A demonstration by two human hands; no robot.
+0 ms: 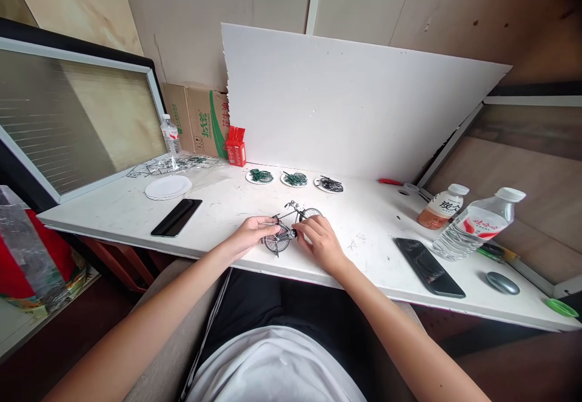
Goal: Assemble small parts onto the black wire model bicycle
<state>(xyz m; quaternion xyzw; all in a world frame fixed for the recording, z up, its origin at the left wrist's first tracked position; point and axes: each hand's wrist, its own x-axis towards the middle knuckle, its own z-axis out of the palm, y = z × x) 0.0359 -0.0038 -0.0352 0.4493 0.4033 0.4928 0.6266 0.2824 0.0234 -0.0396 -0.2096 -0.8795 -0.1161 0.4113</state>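
A small black model bicycle (278,243) is held between my hands near the table's front edge, its handlebar toward the back. With thumb and fingers, my left hand (254,236) grips it at the rear, by the near wheel. My right hand (322,243) has its bent fingertips on the bicycle's right side, close to the crank; whether a small part is pinched there is hidden. Behind the bicycle lie three small white discs, two carrying green model parts (261,176) (294,179) and one carrying black model parts (329,184).
On the white table (218,220), a phone (177,217) and stacked white discs (168,187) lie left, before part frames (182,164) and a bottle (170,135). At right are another phone (430,267), two bottles (479,223) (442,207) and a mouse (502,282). A white board (354,105) leans behind.
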